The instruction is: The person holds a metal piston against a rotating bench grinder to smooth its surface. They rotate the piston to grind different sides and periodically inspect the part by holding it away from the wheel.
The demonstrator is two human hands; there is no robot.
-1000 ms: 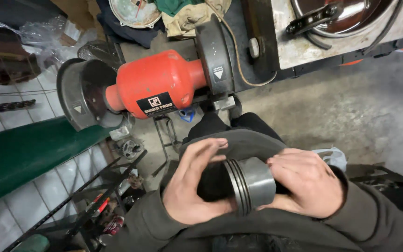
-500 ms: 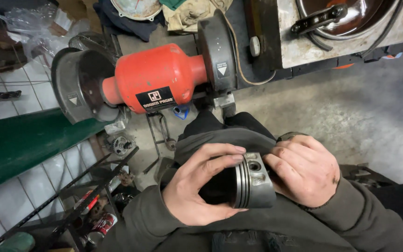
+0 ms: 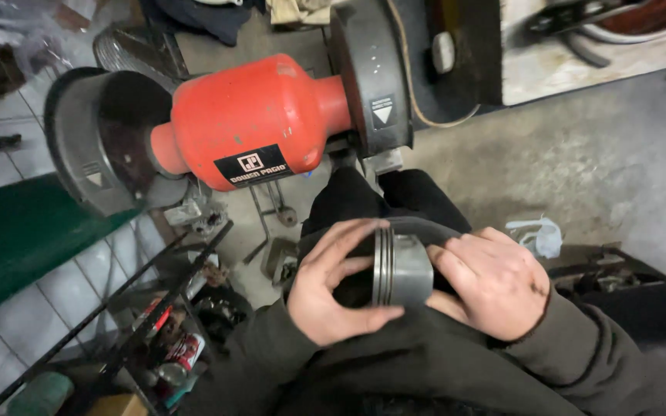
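Bare left hand and right hand, no gloves; dark olive sweatshirt sleeves with ribbed cuffs, black trousers.

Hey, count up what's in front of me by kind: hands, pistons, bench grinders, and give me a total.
Hands: 2, the left hand and right hand, both gripping the piston
Pistons: 1, a grey metal piston
Bench grinders: 1, a red grinder
Total: 4

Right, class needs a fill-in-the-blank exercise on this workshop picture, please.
1. Both hands hold a grey metal ____ with grooves round it.
2. The bench grinder ahead has a ____ body.
3. The left hand grips the piston's ____ side.

Missing words: piston; red; left. The right hand grips the other side.
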